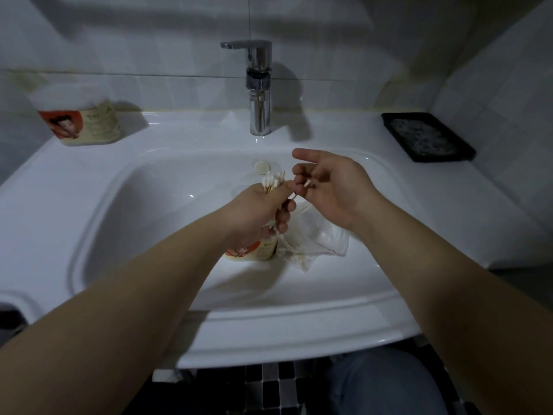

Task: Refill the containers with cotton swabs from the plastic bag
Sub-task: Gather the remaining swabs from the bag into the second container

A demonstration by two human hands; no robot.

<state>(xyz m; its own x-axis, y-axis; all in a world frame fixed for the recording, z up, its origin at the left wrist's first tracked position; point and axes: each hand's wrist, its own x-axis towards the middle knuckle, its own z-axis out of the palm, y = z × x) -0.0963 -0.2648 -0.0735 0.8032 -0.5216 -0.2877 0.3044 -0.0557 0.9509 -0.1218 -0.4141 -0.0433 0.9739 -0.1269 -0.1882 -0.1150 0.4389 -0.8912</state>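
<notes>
Room: white-tiled bathroom, dim light; white sink (89, 163) fills mid-frame, chrome faucet (259, 94) at top centre, black tray (428, 136) on the ledge at upper right.
Left hand (254, 209): fist wrapped round a bundle of swabs (270, 182); cotton heads stick out above the fist, and more show below it.
Right hand (332, 190): just right of the left, nearly touching it; fingertips pinch a single swab (302, 187), forefinger stretched out above.
Near container (254, 250): stands in the basin directly under the left hand, just below it in frame. Mouth hidden by the hand; fill level cannot be told.
Plastic bag (317, 235): crumpled in the basin, touching the near container's right side, below the right hand; some swabs remain inside.
Far container (83, 121): on the ledge at upper left, well apart from both hands; looks full, though blurred.
Key relation: the bundle's long axis runs up-frame, about in line with the container beneath it. The left hand is the nearer one.
Likely next: join the single swab to the bundle, then lower the lot straight down.
Risk: loose swabs dropping into the basin.
</notes>
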